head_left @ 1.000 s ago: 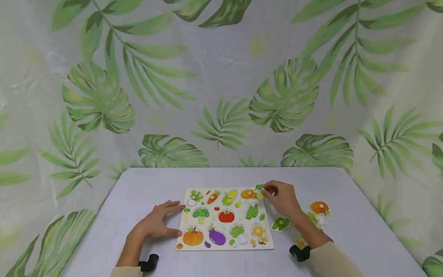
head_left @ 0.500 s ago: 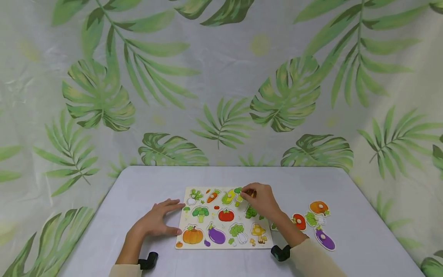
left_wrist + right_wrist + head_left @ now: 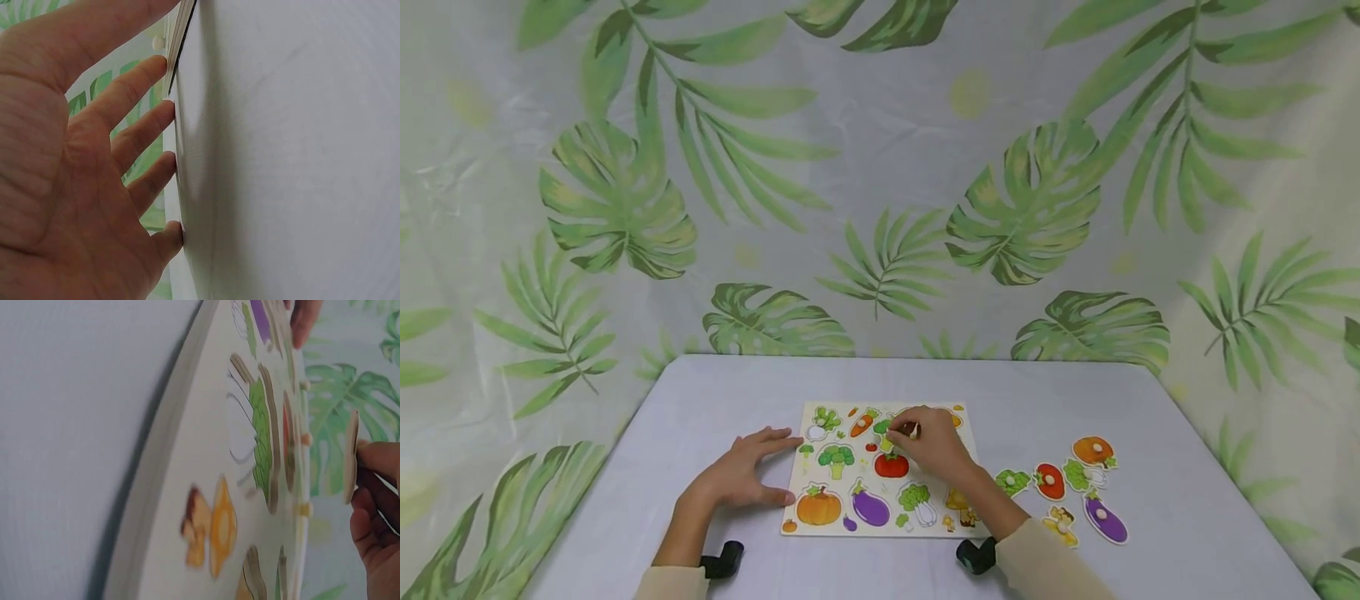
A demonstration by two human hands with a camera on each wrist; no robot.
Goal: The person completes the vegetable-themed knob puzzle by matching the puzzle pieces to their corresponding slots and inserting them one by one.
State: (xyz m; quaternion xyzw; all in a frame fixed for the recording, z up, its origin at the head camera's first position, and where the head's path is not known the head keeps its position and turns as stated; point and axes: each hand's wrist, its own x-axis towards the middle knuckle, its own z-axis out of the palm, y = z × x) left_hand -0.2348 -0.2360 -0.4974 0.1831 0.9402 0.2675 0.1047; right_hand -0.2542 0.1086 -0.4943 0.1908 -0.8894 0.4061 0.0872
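Observation:
A light wooden puzzle board (image 3: 886,530) with vegetable pictures lies on the table. My left hand (image 3: 739,471) rests flat at its left side, the index fingertip and thumb at the edge. In the left wrist view the left hand's fingers (image 3: 140,84) are spread and nearly straight. Between the thumb and fingers of my right hand (image 3: 928,442) is a broccoli puzzle piece (image 3: 882,427), over the board's upper middle. The right wrist view shows that broccoli piece (image 3: 352,456) edge-on, raised above the board. A printed broccoli (image 3: 837,458) sits to its left on the board.
Right of the board lie loose knobbed pieces: a green leafy one (image 3: 1012,482), a tomato (image 3: 1048,481), a pumpkin (image 3: 1093,451), a bok choy (image 3: 1084,475), an eggplant (image 3: 1105,518) and a mushroom (image 3: 1062,527). A leaf-patterned curtain (image 3: 880,167) hangs behind the table.
My right hand has carried the broccoli piece leftward from the board's upper right corner to its upper middle. The left hand has stayed at the left edge.

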